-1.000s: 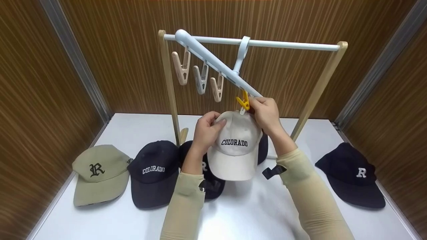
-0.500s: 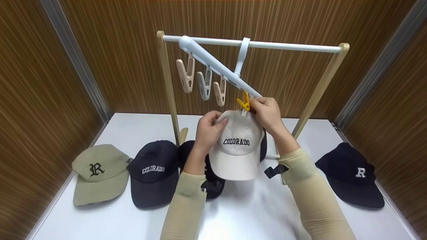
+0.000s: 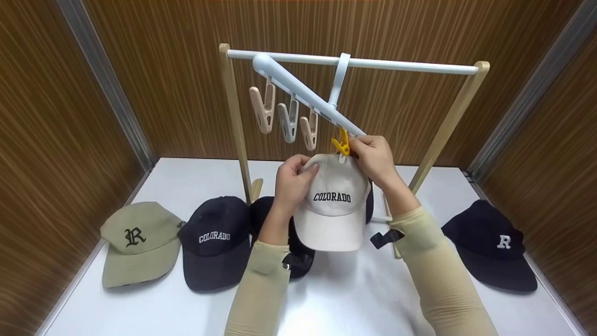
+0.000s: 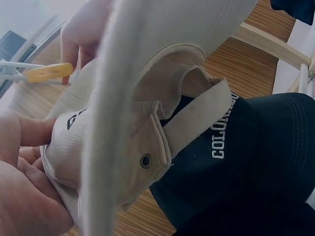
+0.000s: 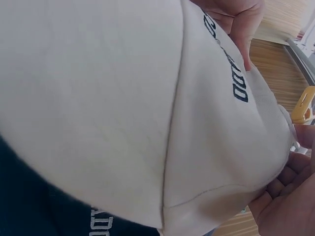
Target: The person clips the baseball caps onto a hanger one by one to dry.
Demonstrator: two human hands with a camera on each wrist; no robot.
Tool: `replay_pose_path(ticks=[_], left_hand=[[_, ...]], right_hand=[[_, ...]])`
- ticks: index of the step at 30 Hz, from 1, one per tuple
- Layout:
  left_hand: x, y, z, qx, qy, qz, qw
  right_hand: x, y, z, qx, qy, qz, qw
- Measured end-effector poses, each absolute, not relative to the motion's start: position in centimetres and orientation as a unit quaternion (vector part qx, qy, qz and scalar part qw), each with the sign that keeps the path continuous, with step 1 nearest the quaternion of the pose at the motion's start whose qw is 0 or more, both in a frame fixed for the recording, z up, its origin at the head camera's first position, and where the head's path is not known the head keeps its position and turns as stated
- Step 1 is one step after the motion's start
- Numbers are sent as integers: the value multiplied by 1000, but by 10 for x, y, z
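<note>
An off-white baseball cap [image 3: 329, 205] lettered COLORADO is held upright above the white table [image 3: 336, 298]. My left hand [image 3: 294, 184] grips the cap's left side, thumb in front. My right hand [image 3: 375, 158] is at the crown, fingertips curled around a pale clothes peg [image 3: 342, 159] whose tip shows against the cap; most of that peg is hidden. Right beside those fingertips is a yellow clothes peg [image 3: 342, 143] under the light-blue hanger [image 3: 298, 88]. The left wrist view shows the cap's underside and its back strap [image 4: 199, 115].
Several pale pegs [image 3: 288, 122] dangle from the hanger's left half. The hanger hooks over the rack's bar [image 3: 410, 66]. An olive cap [image 3: 140, 247], a dark COLORADO cap [image 3: 214, 252] and another dark cap [image 3: 303, 261] lie left; a navy cap [image 3: 494, 252] lies right. Dark fabric [image 3: 370, 205] shows behind the off-white cap.
The hanger's left end has dipped and swung slightly right, its pegs along with it. Both hands and the off-white cap have shifted a little to the right. Neither hold has changed.
</note>
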State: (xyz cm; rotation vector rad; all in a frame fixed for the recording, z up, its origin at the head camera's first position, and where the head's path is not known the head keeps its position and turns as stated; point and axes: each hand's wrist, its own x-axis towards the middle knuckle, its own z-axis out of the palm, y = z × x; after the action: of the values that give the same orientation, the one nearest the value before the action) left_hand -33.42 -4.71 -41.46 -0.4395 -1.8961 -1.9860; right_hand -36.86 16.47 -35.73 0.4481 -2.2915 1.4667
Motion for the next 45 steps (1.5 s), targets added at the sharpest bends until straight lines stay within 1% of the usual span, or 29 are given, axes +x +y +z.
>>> replay_pose_path(ticks=[10,16,29,45], left_hand=[[-334,-47,-415,-170,-672,-702,163],[-334,-49,-416,-164,-682,-696,154],[-338,-51,-421,-180,-691,-683,151],[-343,-53,-425,-169,-717,-662,138]], right_hand=[[-372,163,-363,148,-814,532,180],[-371,162,-367,146,-816,534,168],[-370,162,-378,138,-807,550,167],[-366,163,-402,182,-791,549,202]])
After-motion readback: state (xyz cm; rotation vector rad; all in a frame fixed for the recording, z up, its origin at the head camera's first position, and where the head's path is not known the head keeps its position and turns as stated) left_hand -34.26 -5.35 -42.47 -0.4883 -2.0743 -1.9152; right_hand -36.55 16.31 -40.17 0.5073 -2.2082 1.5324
